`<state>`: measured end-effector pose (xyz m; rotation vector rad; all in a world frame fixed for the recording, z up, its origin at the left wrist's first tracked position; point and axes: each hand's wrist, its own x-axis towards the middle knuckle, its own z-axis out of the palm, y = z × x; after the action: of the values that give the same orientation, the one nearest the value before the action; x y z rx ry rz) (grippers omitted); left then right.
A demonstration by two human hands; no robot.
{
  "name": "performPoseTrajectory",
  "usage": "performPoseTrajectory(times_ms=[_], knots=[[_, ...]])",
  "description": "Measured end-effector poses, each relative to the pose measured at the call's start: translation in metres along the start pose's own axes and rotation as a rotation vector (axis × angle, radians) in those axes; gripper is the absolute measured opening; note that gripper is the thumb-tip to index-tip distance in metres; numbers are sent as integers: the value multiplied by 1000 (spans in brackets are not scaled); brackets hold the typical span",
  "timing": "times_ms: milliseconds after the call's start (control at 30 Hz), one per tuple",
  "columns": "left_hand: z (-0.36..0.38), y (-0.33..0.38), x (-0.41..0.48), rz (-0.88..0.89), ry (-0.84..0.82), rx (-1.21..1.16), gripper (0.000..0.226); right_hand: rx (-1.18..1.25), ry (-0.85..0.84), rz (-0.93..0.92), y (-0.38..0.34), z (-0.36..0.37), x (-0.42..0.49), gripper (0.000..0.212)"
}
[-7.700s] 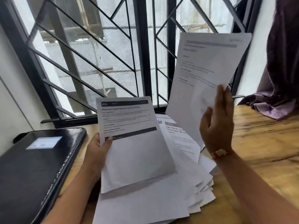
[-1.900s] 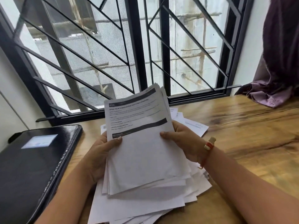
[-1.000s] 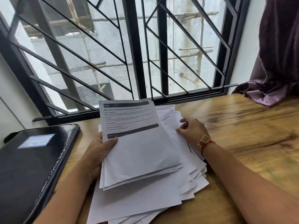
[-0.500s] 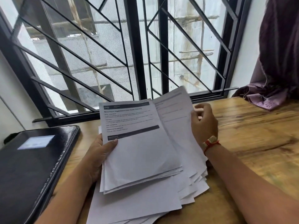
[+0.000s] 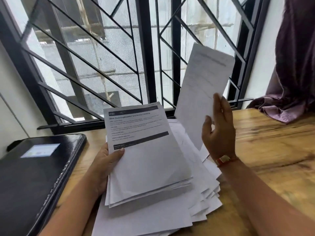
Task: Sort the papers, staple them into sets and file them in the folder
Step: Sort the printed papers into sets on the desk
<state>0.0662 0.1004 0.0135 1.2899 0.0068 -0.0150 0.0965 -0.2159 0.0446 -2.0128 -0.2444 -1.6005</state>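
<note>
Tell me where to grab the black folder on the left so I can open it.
Grip the black folder along its long right edge, coming from the right. It lies flat and shut on the wooden table, that edge facing the loose papers, and the far left edge sits against the wall.

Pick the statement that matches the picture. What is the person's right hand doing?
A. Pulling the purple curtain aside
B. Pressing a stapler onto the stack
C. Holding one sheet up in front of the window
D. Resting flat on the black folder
C: the right hand holds a single sheet raised upright against the window bars, while the left hand grips the sorted stack.
</note>
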Motion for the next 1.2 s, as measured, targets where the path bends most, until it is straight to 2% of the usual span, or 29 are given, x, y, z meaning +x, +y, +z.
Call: performPoseTrajectory(times_ms=[67,200,400,600,733,800,900,1033,1133,1200], knots=[[1,2,0,15,11,-30,49,-6,9,-30,-5,-2,1,65],[5,8,-3,49,11,-81,35,-12,79,-72,-12,-7,6,57],[8,15,-6,61,14,-203,39,212,35,51,-24,-13,10,67],[6,17,-8,33,24,-270,48,629,-77,455,-40,-14,8,75],[6,17,-7,-6,-13,-217,45,889,-243,872,-36,-5,0,63],[5,16,-6,-30,-13,-179,46,741,-351,959,-28,0,-6,64],[5,14,-5,-77,-16,-147,42,468,-560,976,-14,5,-12,68],[6,13,-4,-92,-20,-127,40,48,-868,734,-7,4,-16,72],[8,14,-5,-78,-6,-111,37,5,-898,658,-4,6,-18,66],[9,14,-6,-70,0,-108,37,147,-865,675,-2,7,-16,60]])
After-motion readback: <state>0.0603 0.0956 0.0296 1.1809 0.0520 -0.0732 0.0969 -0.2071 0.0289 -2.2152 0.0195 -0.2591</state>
